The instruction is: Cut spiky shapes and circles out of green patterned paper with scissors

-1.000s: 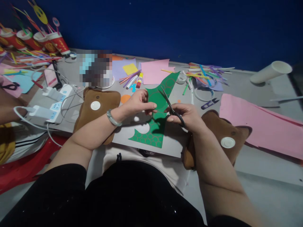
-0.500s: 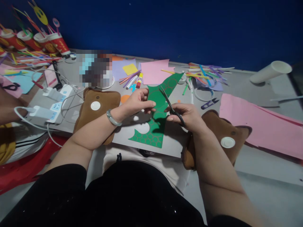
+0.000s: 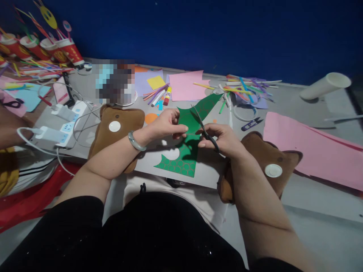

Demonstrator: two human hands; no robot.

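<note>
My left hand [image 3: 173, 124] pinches the left edge of a green paper sheet [image 3: 188, 118] between thumb and fingers. In my right hand [image 3: 222, 139] are black-handled scissors [image 3: 209, 138], their blades across the raised green sheet and pointing up and left. The thumb and fingers sit at the scissor handles. Below both hands, another green paper piece [image 3: 181, 167] with a pattern of circles lies on the table; a round notch cuts into its left side. Shadow makes it hard to tell whether the two green parts are joined.
Brown cushions [image 3: 116, 136] lie under each forearm. Behind are a glue stick [image 3: 167, 96], pink paper [image 3: 184, 88] and a pile of coloured sticks [image 3: 249, 88]. Small thread snips [image 3: 251, 124] and a white paper roll [image 3: 326, 87] are to the right, a power strip [image 3: 70, 122] left.
The raised green sheet has tilted, its upper tip lower and slightly farther right. The scissors and my right hand have shifted a little. Both hands keep their hold.
</note>
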